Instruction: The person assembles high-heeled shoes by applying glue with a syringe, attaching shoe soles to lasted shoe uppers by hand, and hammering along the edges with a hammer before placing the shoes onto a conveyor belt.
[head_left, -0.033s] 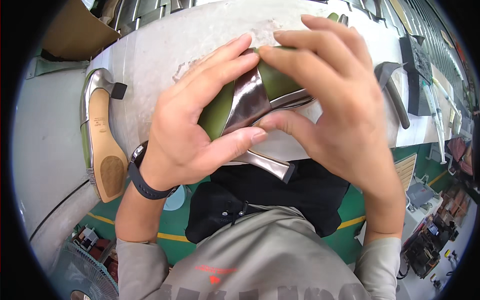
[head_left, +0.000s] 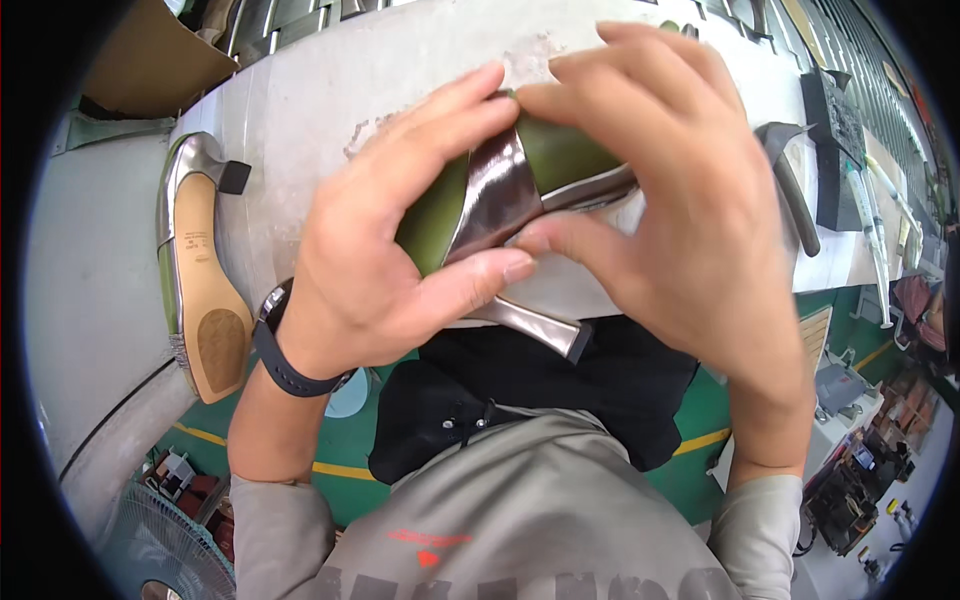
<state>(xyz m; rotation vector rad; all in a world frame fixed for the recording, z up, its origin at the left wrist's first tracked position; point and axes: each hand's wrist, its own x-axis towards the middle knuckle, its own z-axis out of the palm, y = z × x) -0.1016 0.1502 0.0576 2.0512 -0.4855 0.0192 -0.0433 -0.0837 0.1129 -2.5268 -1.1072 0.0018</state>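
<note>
Both hands wrap one shoe point(head_left: 500, 200) above the table's point(head_left: 300, 110) near edge: left hand point(head_left: 385, 265) grips its green side, right hand point(head_left: 680, 210) pinches the silver strap. Another shoe point(head_left: 195, 270) lies sole-up at left.

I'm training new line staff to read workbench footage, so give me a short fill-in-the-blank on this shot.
1. Both hands hold a green form wrapped in a shiny ____ strap.
2. The watch sits on the ____ wrist.
3. The finished shoe lies with its ____ facing up.

Missing words: metallic; left; sole
</note>
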